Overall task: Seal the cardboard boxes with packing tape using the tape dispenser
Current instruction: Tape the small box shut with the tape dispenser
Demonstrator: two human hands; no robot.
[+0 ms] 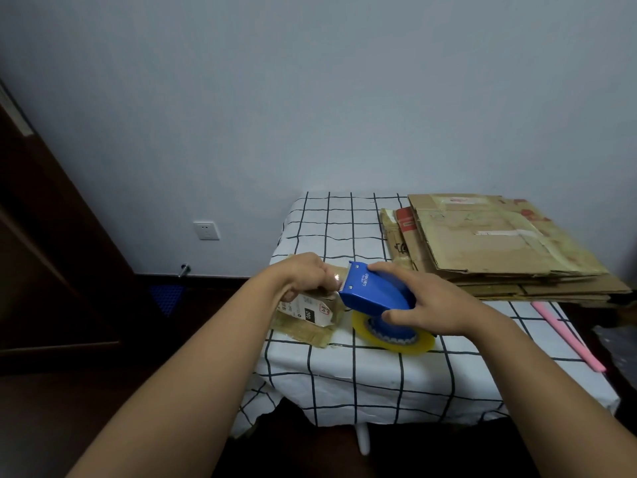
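Note:
My right hand [425, 300] grips a blue tape dispenser [370, 293] from above; its yellowish clear tape roll [393, 334] hangs at the bottom, just above the tablecloth. My left hand [306, 274] pinches the free end of the tape at the dispenser's toothed blade. Beneath my left hand lies a small flattened cardboard box [306, 322] with a white printed label, at the table's left edge.
A stack of flattened cardboard boxes [493, 243] fills the back right of the small table [344, 377] with its black-gridded white cloth. A pink stick [568, 336] lies along the right edge. A dark wooden door stands at left, with a wall socket [206, 230] beside it.

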